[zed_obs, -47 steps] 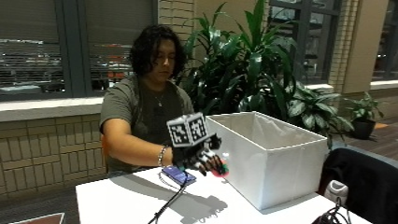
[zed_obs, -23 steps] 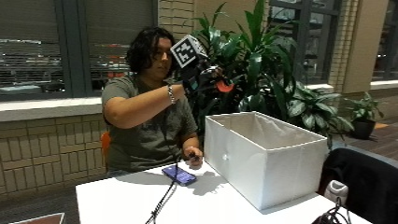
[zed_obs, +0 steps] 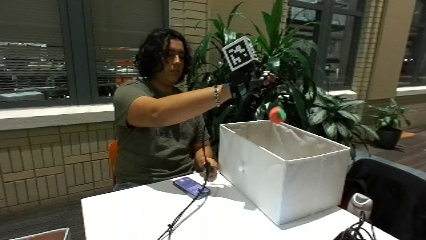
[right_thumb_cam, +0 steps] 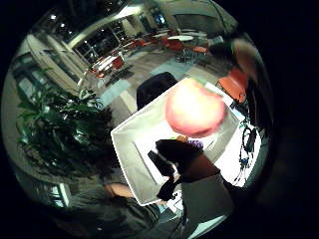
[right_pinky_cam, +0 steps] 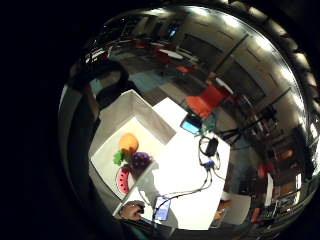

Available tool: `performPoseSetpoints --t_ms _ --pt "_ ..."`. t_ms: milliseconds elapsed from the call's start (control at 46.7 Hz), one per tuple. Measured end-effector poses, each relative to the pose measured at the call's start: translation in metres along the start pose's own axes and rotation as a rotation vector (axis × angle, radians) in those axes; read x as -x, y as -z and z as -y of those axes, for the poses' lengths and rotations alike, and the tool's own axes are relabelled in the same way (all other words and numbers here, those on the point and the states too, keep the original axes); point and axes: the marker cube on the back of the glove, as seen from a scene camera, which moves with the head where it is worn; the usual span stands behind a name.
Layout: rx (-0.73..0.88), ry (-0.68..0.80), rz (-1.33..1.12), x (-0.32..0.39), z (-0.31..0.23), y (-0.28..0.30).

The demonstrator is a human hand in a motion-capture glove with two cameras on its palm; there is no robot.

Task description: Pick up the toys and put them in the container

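In the outside view my gloved right hand [zed_obs: 251,80] is raised high over the white fabric container [zed_obs: 286,175], fingers spread. A red toy [zed_obs: 277,115] with a bit of green hangs in the air below the hand, just above the container's rim, touching nothing. The thumb side palm view shows that red toy [right_thumb_cam: 195,108] over the open container [right_thumb_cam: 130,149]. Inside the container [right_pinky_cam: 132,107] lie an orange toy [right_pinky_cam: 128,142], purple grapes [right_pinky_cam: 140,159] and a watermelon slice [right_pinky_cam: 122,181].
A blue phone [zed_obs: 191,187] and a cable lie on the white table [zed_obs: 140,215] beside the container. The person's bare hand [zed_obs: 208,172] rests near the phone. Big plants [zed_obs: 299,65] stand behind, and a dark chair [zed_obs: 393,195] is at the right.
My right hand rose from the table with the red toy and swung over the container. The toy has left the fingers and is now below the hand.
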Motion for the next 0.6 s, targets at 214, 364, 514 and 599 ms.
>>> performPoseSetpoints --t_ms 214,364,514,599 --pt "0.101 0.188 0.16 -0.017 -0.065 0.02" --pt "0.144 0.082 -0.02 -0.053 -0.131 0.037" --pt "0.19 0.052 -0.057 -0.081 -0.21 0.057" --pt "0.181 0.02 -0.051 -0.097 -0.249 0.061"
